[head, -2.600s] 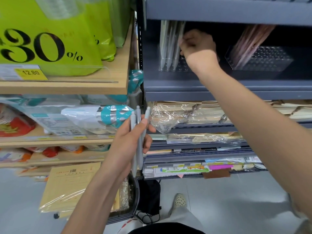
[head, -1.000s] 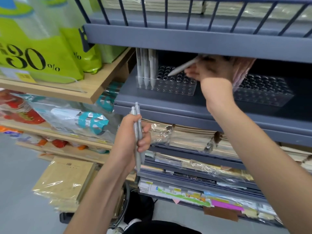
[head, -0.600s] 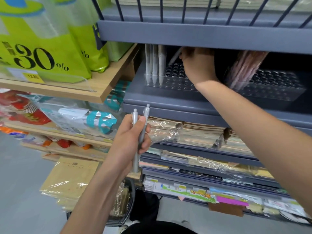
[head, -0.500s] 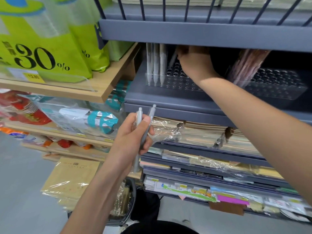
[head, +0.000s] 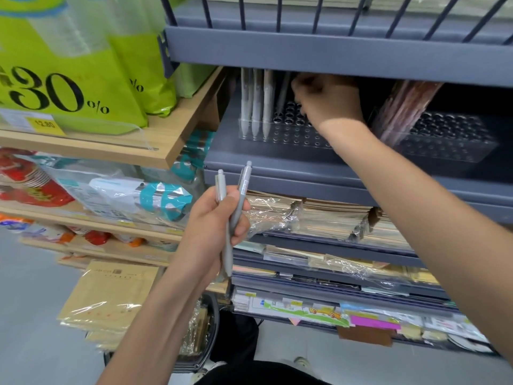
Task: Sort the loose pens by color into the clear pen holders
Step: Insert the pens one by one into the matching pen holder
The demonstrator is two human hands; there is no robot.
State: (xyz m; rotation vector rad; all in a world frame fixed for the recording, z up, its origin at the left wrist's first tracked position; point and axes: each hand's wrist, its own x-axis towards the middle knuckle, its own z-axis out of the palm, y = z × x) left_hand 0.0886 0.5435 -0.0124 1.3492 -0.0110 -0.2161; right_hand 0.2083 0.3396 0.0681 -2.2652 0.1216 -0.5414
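Shop shelves are showing "30%" bags and a "12.80" tag at ten o'clock, while the left grip is clasping two grey pens and the right grip, closure impossible to tell, is reaching into the twelve-o'clock holder beside three pale pens.

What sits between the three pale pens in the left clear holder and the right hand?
Head view: one darker grey pen leans in the clear perforated holder, among empty holes. Whether the right hand grips it is unclear.
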